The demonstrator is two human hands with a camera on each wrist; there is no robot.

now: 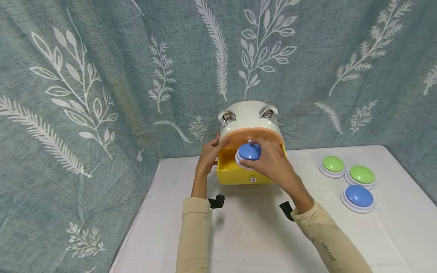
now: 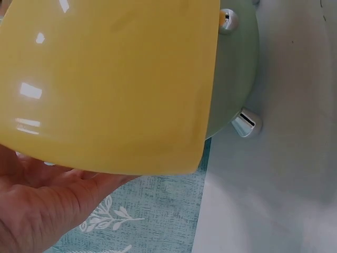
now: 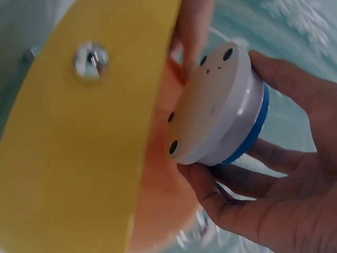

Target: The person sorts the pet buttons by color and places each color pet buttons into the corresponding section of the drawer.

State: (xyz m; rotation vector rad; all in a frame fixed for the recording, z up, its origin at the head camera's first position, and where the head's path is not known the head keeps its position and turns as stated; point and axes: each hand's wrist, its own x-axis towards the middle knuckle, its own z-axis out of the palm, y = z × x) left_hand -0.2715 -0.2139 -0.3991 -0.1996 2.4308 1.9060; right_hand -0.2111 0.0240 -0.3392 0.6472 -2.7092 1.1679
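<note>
The right hand pinches one round blue-and-white button over one pulled-out yellow drawer; the left hand grips the side of one glossy cream cabinet. Two green-and-white buttons and another blue button sit on the white-clothed bench, before a teal leaf-printed curtain.

Curtained nook: leafy drapes, table

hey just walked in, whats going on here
A person's right hand holds a blue-topped button, tilted, at the open yellow drawer of a cabinet. The left hand touches the cabinet's side. Two green-topped buttons and a second blue-topped one sit right of it on the table.
</note>
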